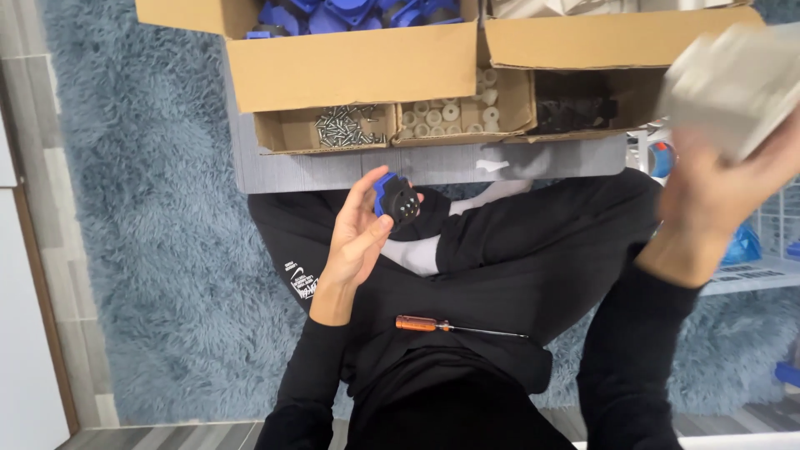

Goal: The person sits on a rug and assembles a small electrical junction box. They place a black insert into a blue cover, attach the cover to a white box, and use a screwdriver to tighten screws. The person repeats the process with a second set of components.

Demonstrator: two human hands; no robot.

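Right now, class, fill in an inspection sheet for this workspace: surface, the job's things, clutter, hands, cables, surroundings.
Surface: grey board on a blue shaggy rug.
Job's things: blue and black round connector; pale blurred block; orange-handled screwdriver lying on the lap.
Clutter: cardboard boxes with screws, white rings, dark parts, blue parts.
Hands: left hand holds the connector; right hand holds the block, raised.
Cables: nothing seen.
Surroundings: white wire rack at right, wood-look floor at left.
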